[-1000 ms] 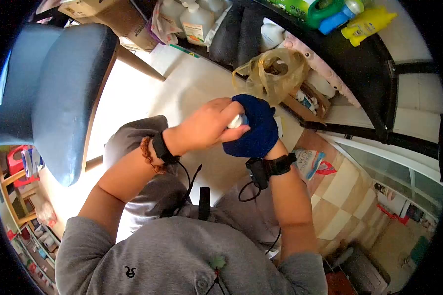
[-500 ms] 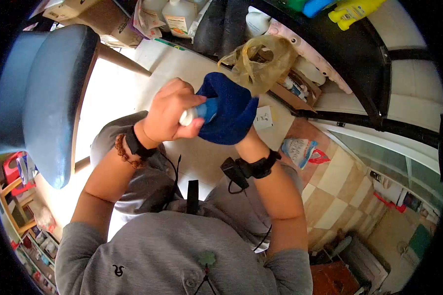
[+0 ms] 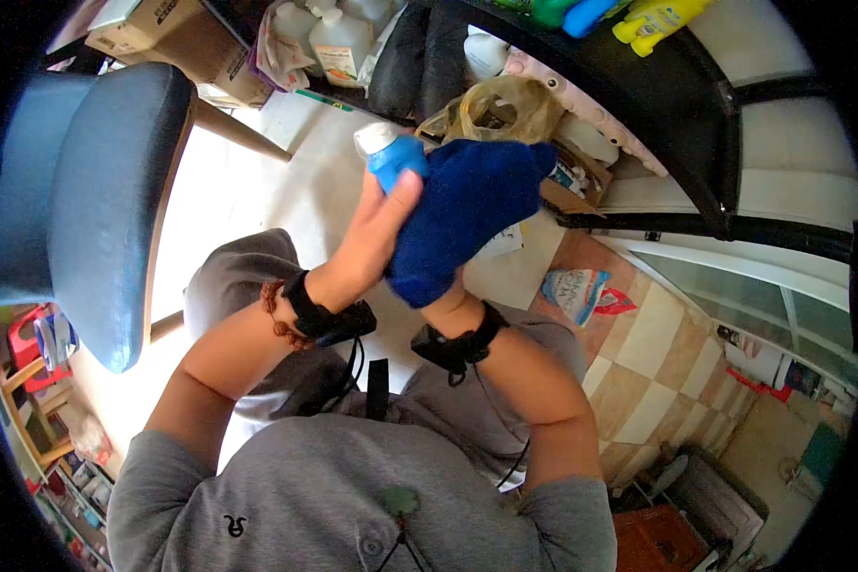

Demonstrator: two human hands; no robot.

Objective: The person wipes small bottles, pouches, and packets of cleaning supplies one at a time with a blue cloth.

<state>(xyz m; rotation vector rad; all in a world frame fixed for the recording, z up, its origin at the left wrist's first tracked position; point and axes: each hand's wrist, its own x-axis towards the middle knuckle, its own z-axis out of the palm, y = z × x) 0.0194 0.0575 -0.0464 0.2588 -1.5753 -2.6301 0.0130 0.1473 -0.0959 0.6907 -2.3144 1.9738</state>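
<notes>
My left hand (image 3: 372,229) is closed around a small blue bottle (image 3: 398,162) with a white cap, which tilts up and to the left. Against the bottle's right side lies a dark blue cloth (image 3: 477,205), bunched and thick. My right hand (image 3: 451,301) comes up into the cloth from below and holds it up; its fingers are hidden inside the fabric. Both hands are close together in front of my knees, and the left thumb lies along the bottle beside the cloth.
A blue padded chair (image 3: 105,210) stands at the left. Ahead are white jugs (image 3: 341,48), a yellowish plastic bag (image 3: 515,110) and a black shelf (image 3: 686,114) with bottles. A printed packet (image 3: 575,294) lies on the tiled floor at the right.
The bottle has swung from pointing into the cloth to standing cap-up at its left. The cloth has turned and spread to the upper right, and both wrists have rotated.
</notes>
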